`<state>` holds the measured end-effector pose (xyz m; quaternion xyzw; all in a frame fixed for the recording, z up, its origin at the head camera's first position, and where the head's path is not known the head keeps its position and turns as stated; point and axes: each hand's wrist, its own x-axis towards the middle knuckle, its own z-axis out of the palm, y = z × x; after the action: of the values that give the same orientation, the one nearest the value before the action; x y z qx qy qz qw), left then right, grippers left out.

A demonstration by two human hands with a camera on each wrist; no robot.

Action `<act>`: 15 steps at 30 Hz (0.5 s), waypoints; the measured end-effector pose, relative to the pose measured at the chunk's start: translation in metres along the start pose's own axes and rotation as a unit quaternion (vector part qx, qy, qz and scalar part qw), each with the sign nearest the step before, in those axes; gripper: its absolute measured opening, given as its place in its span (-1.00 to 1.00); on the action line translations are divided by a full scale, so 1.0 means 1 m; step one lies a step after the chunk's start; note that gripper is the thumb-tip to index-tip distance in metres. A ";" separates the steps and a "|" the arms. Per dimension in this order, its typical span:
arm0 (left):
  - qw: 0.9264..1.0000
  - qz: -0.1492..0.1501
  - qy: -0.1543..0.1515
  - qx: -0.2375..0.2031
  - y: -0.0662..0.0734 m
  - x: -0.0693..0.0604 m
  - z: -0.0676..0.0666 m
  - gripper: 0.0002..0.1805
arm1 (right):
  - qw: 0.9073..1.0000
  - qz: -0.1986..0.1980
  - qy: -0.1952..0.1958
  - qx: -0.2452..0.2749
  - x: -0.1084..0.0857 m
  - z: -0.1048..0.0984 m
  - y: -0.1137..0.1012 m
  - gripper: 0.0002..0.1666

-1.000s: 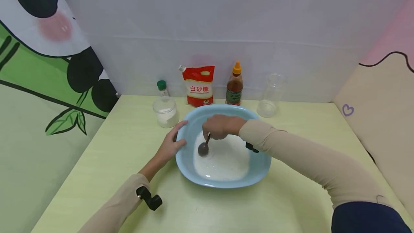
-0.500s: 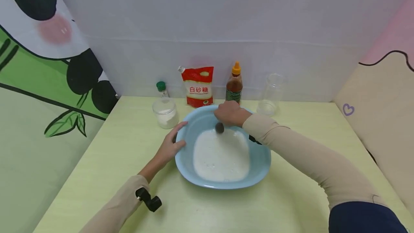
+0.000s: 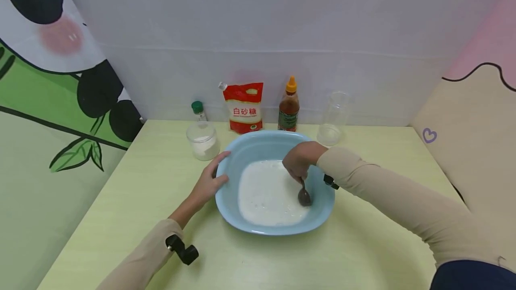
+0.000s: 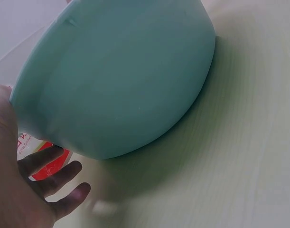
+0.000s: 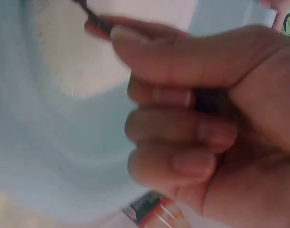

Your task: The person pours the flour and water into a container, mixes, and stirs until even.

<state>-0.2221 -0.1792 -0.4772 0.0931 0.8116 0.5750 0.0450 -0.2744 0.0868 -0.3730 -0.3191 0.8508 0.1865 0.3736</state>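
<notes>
A light blue plastic basin (image 3: 227,198) stands on the table and holds a shallow pool of milky white liquid (image 3: 264,196). Inside it, my right hand (image 3: 300,160) grips a dark spoon (image 3: 305,198), whose bowl is at the right side of the liquid. Up close in the right wrist view, thumb and forefinger pinch the spoon handle (image 5: 99,21) while the other fingers curl in. My left hand (image 3: 207,183) holds the basin's left rim, the thumb at the rim and the other fingers against or near the outer wall, as the left wrist view shows.
Behind the basin stand a clear jar of white powder (image 3: 203,144), a green-capped bottle (image 3: 198,108), a red and white sugar pouch (image 3: 243,108), a brown sauce bottle (image 3: 288,106) and a clear glass (image 3: 332,122). A pale wall covering (image 3: 363,70) rises behind the table.
The spoon in my right hand has swept from the left of the basin past its far side to the right. My left hand has kept its place on the rim.
</notes>
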 end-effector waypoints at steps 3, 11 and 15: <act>1.000 -0.002 0.000 0.001 0.000 0.000 -0.001 -0.22 | 0.996 -0.050 -0.012 0.067 0.007 0.001 -0.013 -0.76; 1.000 0.017 0.000 0.001 -0.001 0.000 -0.001 -0.23 | 0.973 -0.145 0.136 0.117 0.028 -0.011 -0.045 -0.73; 1.000 0.016 -0.001 0.005 -0.001 0.000 0.000 -0.22 | 0.968 -0.119 0.209 0.067 0.035 -0.020 -0.047 -0.72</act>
<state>-0.2219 -0.1797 -0.4782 0.1066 0.8129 0.5714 0.0364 -0.2710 0.0274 -0.3901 -0.4240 0.8766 0.0127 0.2274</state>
